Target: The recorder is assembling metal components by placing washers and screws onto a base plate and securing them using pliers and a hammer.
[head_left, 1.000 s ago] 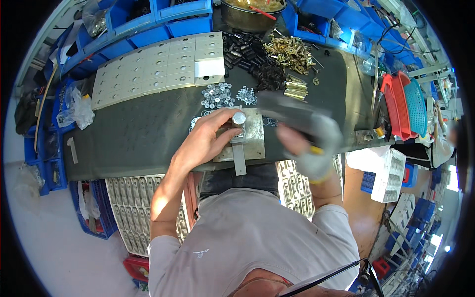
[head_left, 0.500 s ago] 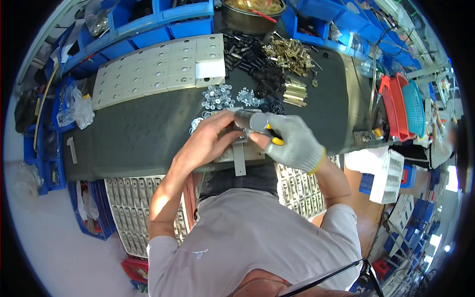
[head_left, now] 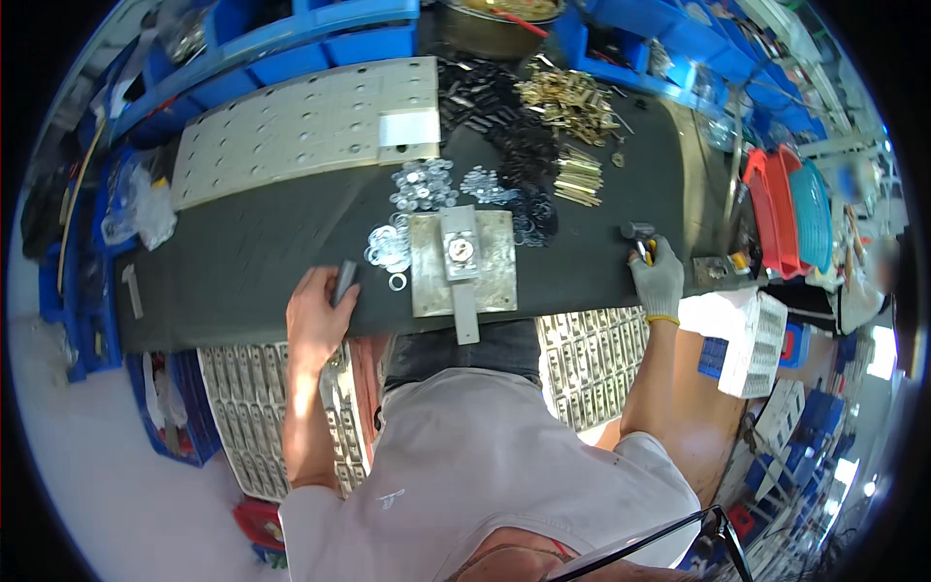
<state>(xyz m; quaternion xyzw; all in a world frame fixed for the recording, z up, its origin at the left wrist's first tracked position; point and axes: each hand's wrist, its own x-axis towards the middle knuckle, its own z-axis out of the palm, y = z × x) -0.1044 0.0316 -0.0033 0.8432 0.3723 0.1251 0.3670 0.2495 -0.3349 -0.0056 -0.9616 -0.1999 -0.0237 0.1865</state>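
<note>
My bare left hand (head_left: pixel 316 310) is closed around a short grey metal bar (head_left: pixel 344 279) at the near edge of the table, left of centre. On the far right, my right hand (head_left: pixel 659 283), in a pale glove, grips a hammer (head_left: pixel 637 231); its head lies over the dark mat and most of its handle is hidden by the fingers. Between the hands sits a square metal base plate (head_left: pixel 493 281). A metal block (head_left: pixel 461 221) stands on it, with a round brass-coloured piece (head_left: pixel 462 252) in its middle. A flat metal strip (head_left: pixel 466 315) sticks out toward me.
Behind the plate lie heaps of washers (head_left: pixel 388 247), small silver parts (head_left: pixel 422 184), black parts (head_left: pixel 524 155) and brass-coloured pieces (head_left: pixel 567 105). Pale drilled panels (head_left: pixel 291 126) lie at back left. Blue bins (head_left: pixel 369 47) line the back; red baskets (head_left: pixel 773 213) stand at right.
Both hands have parted from the metal block. My left hand has moved left with the grey bar, my right hand has carried the hammer to the right, and the block now shows uncovered.
</note>
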